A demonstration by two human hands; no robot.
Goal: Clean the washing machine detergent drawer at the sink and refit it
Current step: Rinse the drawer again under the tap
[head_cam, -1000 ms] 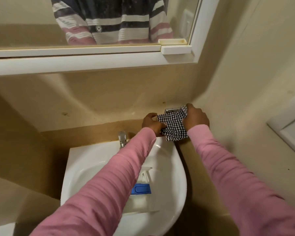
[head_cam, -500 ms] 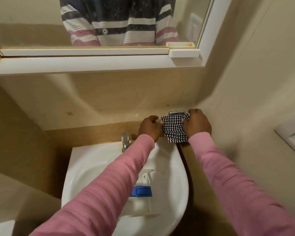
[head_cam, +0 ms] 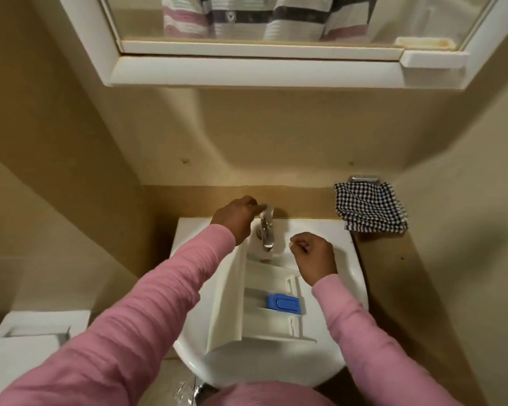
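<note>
A home bathroom — white sink (head_cam: 346,256) with tap (head_cam: 267,230), mirror cabinet (head_cam: 258,71) above.

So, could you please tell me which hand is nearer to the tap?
Left. The left hand holds the top of the tap; the right hand hovers to its right, apart from it, above the sink.

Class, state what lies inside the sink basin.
The white detergent drawer, with its blue insert, lies in the sink. The basin floor beneath it is covered.

No lettering can be read; the small emblem (head_cam: 230,15) on the striped shirt (head_cam: 294,22) is blurred.
</note>
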